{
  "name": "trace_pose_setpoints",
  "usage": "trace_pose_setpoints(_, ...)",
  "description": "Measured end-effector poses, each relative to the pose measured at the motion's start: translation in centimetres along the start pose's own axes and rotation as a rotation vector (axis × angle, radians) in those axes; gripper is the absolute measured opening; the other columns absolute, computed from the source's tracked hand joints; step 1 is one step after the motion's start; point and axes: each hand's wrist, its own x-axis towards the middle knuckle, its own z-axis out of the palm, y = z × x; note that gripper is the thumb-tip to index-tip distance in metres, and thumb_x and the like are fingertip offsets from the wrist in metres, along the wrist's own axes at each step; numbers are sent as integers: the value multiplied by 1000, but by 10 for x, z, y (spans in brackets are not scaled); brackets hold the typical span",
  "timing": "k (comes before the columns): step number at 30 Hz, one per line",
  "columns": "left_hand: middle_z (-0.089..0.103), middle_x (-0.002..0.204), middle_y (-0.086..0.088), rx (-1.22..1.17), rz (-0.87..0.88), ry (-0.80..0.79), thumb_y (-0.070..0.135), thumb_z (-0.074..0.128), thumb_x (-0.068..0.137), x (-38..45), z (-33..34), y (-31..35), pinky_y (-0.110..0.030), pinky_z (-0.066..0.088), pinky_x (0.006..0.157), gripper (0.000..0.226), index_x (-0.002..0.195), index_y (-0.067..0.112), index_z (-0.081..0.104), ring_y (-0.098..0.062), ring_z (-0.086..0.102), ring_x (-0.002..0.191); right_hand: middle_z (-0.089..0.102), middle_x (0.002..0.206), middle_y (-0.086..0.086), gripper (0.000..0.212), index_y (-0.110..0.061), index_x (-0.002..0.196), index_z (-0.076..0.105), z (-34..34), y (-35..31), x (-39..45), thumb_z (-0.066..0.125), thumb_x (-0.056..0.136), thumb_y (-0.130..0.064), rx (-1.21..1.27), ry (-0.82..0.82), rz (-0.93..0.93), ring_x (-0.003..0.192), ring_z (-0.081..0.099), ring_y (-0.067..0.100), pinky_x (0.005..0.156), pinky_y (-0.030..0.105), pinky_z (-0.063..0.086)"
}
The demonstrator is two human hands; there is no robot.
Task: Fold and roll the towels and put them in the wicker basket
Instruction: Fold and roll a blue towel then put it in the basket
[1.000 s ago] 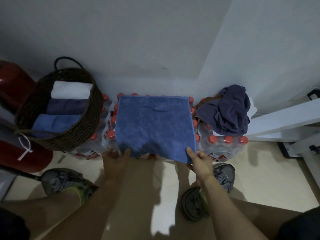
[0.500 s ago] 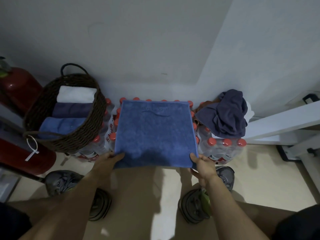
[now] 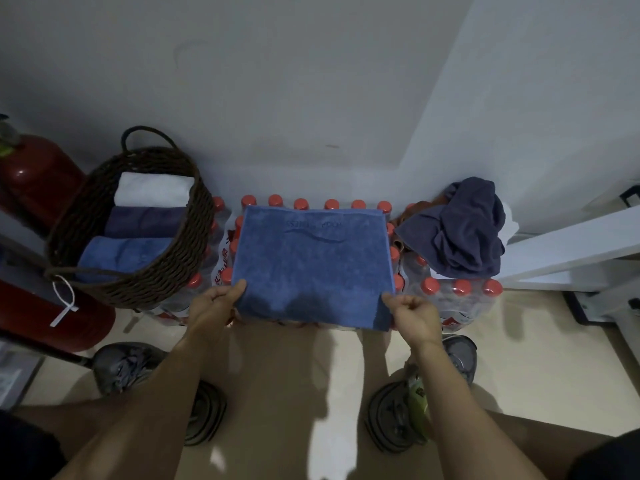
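Observation:
A folded blue towel (image 3: 311, 265) lies flat on top of packs of red-capped water bottles (image 3: 460, 296). My left hand (image 3: 216, 304) pinches its near left corner, thumb on top. My right hand (image 3: 412, 315) grips the near right corner with curled fingers. The dark wicker basket (image 3: 173, 268) stands on the bottles to the left and holds three rolled towels: white (image 3: 154, 190), dark purple (image 3: 143, 221) and blue (image 3: 121, 256). A crumpled dark purple towel (image 3: 460, 230) sits on the bottles to the right.
Red fire extinguishers (image 3: 38, 178) stand at the far left beside the basket. A white frame (image 3: 568, 251) juts in from the right. The wall runs close behind the bottles. My two shoes (image 3: 415, 410) are on the beige floor below the towel.
The view has steadied and the towel lies flatter and squarer on the bottles. Both hands have shifted onto its near corners, the right one curling its fingers round the corner.

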Motion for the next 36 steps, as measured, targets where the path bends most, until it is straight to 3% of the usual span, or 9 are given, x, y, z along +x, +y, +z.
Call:
trace_pose_setpoints(4, 65, 76, -5, -34, 67, 178, 30, 72, 84, 4, 12, 7, -39, 53, 70, 22, 70, 16, 65, -26, 61, 77, 68, 77, -6, 35, -16, 80, 65, 5, -22, 4, 76, 78, -50, -146, 75, -138, 75, 64, 12, 66, 40, 57)
trace_pose_setpoints(8, 70, 96, -8, 119, 43, 189, 24, 73, 84, 16, 15, 19, -46, 57, 82, 15, 94, 12, 71, -28, 67, 94, 65, 73, -8, 27, -16, 77, 64, 11, -29, 9, 71, 86, -41, -281, 88, -208, 73, 63, 14, 63, 33, 50)
trace_pose_setpoints(12, 65, 79, -9, 388, 44, 164, 18, 66, 88, 26, 2, 28, -26, 49, 51, 10, 80, 12, 66, -29, 65, 82, 64, 68, -8, 23, -18, 72, 63, 14, -31, 10, 68, 89, -32, -349, 91, -200, 69, 62, 14, 51, 25, 38)
trace_pose_setpoints(16, 64, 82, -14, 905, 11, 180, 21, 66, 85, 38, 1, 51, -36, 52, 69, 15, 87, 6, 63, -33, 63, 81, 66, 70, 6, 35, -10, 77, 64, 12, -44, 18, 64, 88, -43, -642, 35, -154, 66, 63, 24, 54, 29, 42)
trace_pose_setpoints(20, 61, 99, -15, 986, 525, 238, 21, 60, 89, 55, 34, 71, -43, 50, 85, 18, 100, 7, 59, -31, 59, 93, 66, 80, 10, 29, -9, 80, 61, 16, -89, 41, 62, 83, -38, -809, 167, -367, 73, 63, 32, 59, 30, 43)
trace_pose_setpoints(24, 49, 136, -19, 1007, 624, -53, 19, 56, 94, 78, 60, 66, -42, 32, 111, 45, 135, 2, 49, -33, 45, 127, 63, 112, 17, 20, -9, 107, 61, 35, -133, 76, 59, 87, -12, -827, -28, -657, 102, 59, 38, 78, 35, 46)
trace_pose_setpoints(27, 45, 144, -16, 1061, 716, 1, 24, 53, 94, 90, 57, 48, -45, 30, 113, 49, 138, 4, 48, -32, 42, 133, 58, 121, 15, 34, -13, 122, 61, 42, -150, 104, 62, 88, -11, -920, -181, -678, 108, 58, 35, 93, 38, 48)
trace_pose_setpoints(32, 48, 142, -13, 1071, 765, 47, 33, 44, 90, 99, 58, 38, -48, 37, 109, 52, 136, 8, 50, -31, 45, 130, 66, 89, 1, 12, -17, 89, 67, 39, -160, 127, 76, 83, -24, -1082, -320, -632, 84, 58, 22, 75, 23, 41)
trace_pose_setpoints(36, 49, 139, -12, 1058, 781, 42, 33, 45, 90, 103, 59, 37, -46, 37, 108, 51, 134, 8, 50, -29, 45, 128, 60, 74, -9, 20, -24, 73, 59, 35, -175, 139, 75, 84, -29, -1126, -414, -584, 74, 55, 18, 72, 24, 38)
